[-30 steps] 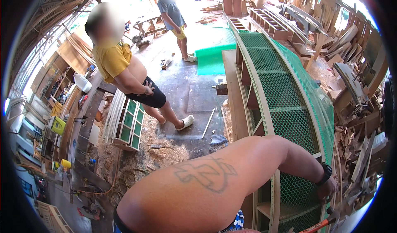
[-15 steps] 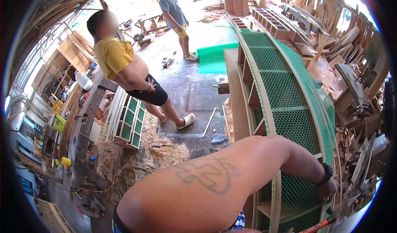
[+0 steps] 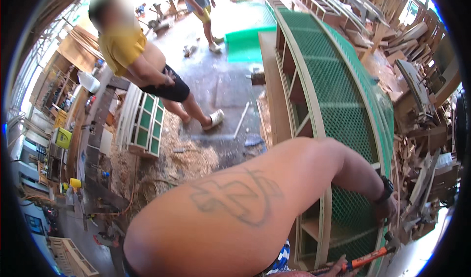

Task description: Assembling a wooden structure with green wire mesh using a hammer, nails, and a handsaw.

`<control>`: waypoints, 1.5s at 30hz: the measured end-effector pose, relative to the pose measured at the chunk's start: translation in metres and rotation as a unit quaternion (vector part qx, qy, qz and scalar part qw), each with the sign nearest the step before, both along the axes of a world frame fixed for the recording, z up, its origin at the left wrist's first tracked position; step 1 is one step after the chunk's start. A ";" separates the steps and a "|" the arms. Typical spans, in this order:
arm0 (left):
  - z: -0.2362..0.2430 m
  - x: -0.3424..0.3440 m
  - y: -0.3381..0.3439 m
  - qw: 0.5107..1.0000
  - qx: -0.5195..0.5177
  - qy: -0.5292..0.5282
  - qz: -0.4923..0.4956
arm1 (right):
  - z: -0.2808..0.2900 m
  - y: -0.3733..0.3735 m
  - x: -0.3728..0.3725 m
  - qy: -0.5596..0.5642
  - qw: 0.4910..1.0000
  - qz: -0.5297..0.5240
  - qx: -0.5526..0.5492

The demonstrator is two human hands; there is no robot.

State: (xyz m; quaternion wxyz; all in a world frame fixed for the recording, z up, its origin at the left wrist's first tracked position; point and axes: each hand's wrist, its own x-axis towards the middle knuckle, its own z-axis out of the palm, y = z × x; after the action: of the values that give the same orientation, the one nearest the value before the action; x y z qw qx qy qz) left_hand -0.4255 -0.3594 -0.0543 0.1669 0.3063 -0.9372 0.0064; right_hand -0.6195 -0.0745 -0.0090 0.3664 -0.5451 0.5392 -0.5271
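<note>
My left arm reaches across to a long curved wooden frame (image 3: 314, 102) covered with green mesh netting (image 3: 338, 85). At the frame's right edge my left hand (image 3: 387, 209), below a dark wristwatch (image 3: 386, 188), has its fingers bent together at the netting's border. Whatever they pinch is too small to make out. Low in the picture my right hand (image 3: 338, 268) grips a hammer (image 3: 368, 259) by its orange and black handle. The hammer's head lies just below my left hand, near the frame's edge.
A person in a yellow shirt (image 3: 125, 51) stands at the left, another person (image 3: 198, 12) farther back. Loose netting (image 3: 245, 43) lies on the floor beyond. A small meshed frame (image 3: 144, 124) stands among wood shavings (image 3: 191, 159). Scrap wood (image 3: 422, 179) piles up at the right.
My view has tipped downward, so the people and frame sit higher. My right hand and more of the hammer's handle have come into view. My left hand stays at the frame's right edge.
</note>
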 end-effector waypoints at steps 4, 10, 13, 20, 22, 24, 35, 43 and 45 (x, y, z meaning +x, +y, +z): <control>0.011 0.005 0.012 0.999 0.042 0.011 -0.016 | 0.010 0.001 0.006 -0.046 0.999 0.015 0.015; 0.029 0.014 0.034 0.997 0.049 -0.021 0.054 | 0.036 0.014 0.026 -0.002 0.997 0.057 0.042; 0.032 0.017 0.036 0.998 0.057 0.006 0.017 | 0.037 0.015 0.029 0.013 0.998 0.049 0.039; 0.034 0.017 0.040 0.996 0.073 -0.003 0.049 | 0.031 0.014 0.028 0.015 0.998 0.046 0.030; 0.034 0.016 0.040 0.995 0.078 -0.008 0.065 | 0.030 0.014 0.027 -0.006 0.999 0.049 0.021; 0.034 0.014 0.039 0.995 0.081 -0.018 0.047 | 0.028 0.014 0.025 -0.017 0.998 0.052 0.016; 0.034 0.012 0.036 0.990 0.116 -0.022 0.071 | 0.032 0.010 0.021 -0.050 0.993 0.103 0.019; 0.017 0.008 0.021 0.992 0.096 -0.014 0.078 | 0.034 0.015 0.034 -0.035 0.998 0.049 0.035; 0.008 0.006 0.012 0.995 0.081 -0.008 0.054 | 0.029 0.012 0.031 -0.017 0.999 0.041 0.009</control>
State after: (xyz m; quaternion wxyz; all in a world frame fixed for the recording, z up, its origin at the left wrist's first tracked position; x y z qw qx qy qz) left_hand -0.4193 -0.3477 -0.0463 0.1331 0.3694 -0.9178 -0.0583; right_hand -0.5886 -0.0622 0.0196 0.4022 -0.5545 0.5146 -0.5158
